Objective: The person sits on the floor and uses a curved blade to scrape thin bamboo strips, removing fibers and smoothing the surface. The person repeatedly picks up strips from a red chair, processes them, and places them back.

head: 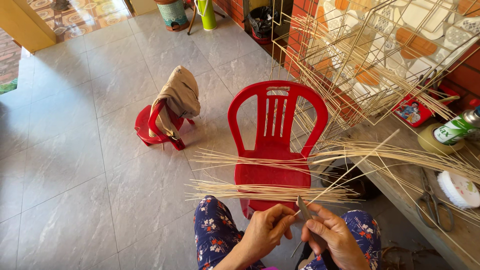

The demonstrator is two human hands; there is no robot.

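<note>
My left hand pinches the near end of a thin pale bamboo stick that slants up to the right. My right hand grips a small knife, blade upright and pressed against the stick just beside my left fingertips. Both hands are held over my lap, above floral blue trousers. In front of my knees, bundles of similar thin sticks lie across the seat of a red plastic chair.
A workbench on the right holds scissors, a brush, a tape roll, a spray can and a stick frame. A small red stool draped with cloth stands on the tiled floor at left.
</note>
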